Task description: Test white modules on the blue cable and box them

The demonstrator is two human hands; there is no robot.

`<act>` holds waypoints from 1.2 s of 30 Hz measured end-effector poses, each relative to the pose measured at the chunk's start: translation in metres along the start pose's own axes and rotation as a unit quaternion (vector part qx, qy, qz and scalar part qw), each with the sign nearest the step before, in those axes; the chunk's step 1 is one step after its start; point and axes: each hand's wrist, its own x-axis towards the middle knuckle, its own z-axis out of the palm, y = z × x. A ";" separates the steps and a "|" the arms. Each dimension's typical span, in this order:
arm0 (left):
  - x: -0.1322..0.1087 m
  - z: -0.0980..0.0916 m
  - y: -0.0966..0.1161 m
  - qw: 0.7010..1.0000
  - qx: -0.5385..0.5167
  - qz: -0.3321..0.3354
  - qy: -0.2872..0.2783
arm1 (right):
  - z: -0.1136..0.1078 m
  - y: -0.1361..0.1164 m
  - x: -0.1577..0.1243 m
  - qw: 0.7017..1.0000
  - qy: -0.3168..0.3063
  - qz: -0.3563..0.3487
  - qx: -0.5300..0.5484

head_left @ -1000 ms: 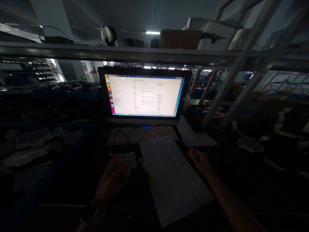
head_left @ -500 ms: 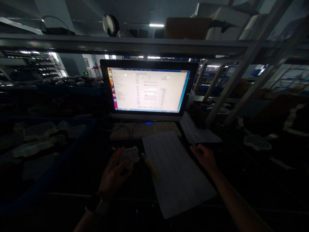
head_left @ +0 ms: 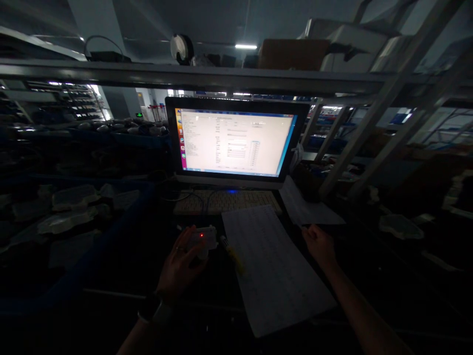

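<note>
My left hand (head_left: 177,271), with a watch at the wrist, grips a pale, flat plastic device (head_left: 209,238). A small red light glows on the device's face. Right of it, a yellow and white marker-like pen (head_left: 233,257) lies against a large printed sheet (head_left: 277,276). Beyond that sheet's right edge is my right hand (head_left: 320,244), its fingers closed together near a second sheet (head_left: 314,209). What those fingers hold, if anything, is too dark to make out.
A lit monitor (head_left: 236,145) stands behind a white keyboard (head_left: 229,201). At left, a blue bin (head_left: 142,207) holds several pale plastic cases (head_left: 74,197). Another such case (head_left: 401,227) lies at right. A metal shelf (head_left: 221,76) with boxes crosses above the monitor.
A red light now shows on the device in my left hand. The whole view has shifted slightly right and down; both hands keep nearly the same places on the table.
</note>
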 end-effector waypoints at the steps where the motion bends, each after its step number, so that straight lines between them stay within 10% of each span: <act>1: 0.000 0.000 0.000 1.000 -0.001 0.000 0.000 | 0.000 0.000 0.000 1.000 0.002 0.000 -0.002; 36: -0.004 0.003 -0.001 1.000 -0.006 -0.005 0.007 | -0.001 0.004 0.000 0.999 0.024 0.003 -0.030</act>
